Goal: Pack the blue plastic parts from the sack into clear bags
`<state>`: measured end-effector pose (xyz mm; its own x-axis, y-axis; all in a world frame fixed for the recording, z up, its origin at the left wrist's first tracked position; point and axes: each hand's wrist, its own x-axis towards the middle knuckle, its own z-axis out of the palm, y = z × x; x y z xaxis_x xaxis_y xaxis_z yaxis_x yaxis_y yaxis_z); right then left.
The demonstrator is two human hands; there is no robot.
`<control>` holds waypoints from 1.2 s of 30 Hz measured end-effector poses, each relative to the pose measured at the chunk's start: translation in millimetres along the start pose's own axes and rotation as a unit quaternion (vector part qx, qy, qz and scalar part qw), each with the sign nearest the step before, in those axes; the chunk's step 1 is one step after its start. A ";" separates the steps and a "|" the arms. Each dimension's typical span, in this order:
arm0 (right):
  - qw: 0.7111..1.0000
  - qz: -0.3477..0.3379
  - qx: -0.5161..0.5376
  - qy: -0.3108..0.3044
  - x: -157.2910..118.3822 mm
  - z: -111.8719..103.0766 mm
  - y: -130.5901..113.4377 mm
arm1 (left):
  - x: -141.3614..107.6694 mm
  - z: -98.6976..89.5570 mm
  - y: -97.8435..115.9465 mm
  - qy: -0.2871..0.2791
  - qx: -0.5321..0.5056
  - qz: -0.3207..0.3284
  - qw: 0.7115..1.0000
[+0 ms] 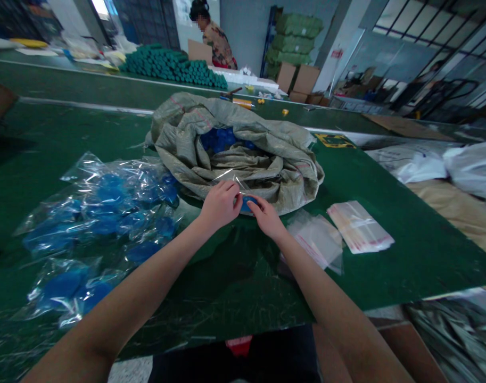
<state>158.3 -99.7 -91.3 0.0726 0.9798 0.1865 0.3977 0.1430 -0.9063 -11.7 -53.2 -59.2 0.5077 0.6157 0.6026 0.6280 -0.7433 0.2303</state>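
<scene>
My left hand [222, 203] is closed, its fingers pinching a clear plastic bag [230, 176] at the front of a woven sack. Between my hands is a flat blue disc [248, 204], with my right hand [267, 217] gripping its right edge by thumb and fingers. Whether the disc is inside the bag or only against it, I cannot tell. The grey-green sack [285, 139] lies with its mouth rolled down, and blue pieces [221, 139] show inside. To the left, several blue discs in clear bags [107, 210] are heaped. Flat clear bags [316, 239] lie beside my right forearm.
A neat stack of clear bags [360, 226] rests on the green table [418, 255] at right. Beyond the sack are a pile of teal rods [166, 66], an orange tube [243, 102] and a person [219, 45] across the table. White sacks [472, 167] line the right side.
</scene>
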 end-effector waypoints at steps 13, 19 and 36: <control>0.984 -0.018 -0.156 0.085 0.0 -5.3 -11.3 | -4.4 4.9 9.7 -0.040 0.045 -0.040 0.997; 0.995 0.000 -0.093 0.033 3.3 -3.1 -11.4 | -4.8 2.0 12.8 -0.039 0.053 -0.070 0.995; 0.974 -0.031 -0.218 0.057 2.9 -10.7 -42.1 | -5.2 2.3 12.9 -0.011 -0.032 -0.077 0.996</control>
<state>151.5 -104.3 -48.5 0.1266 0.9455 0.2999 0.7538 0.1048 -0.6487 -4.8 -65.4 -61.2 0.4215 0.7284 0.5401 0.6606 -0.6547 0.3674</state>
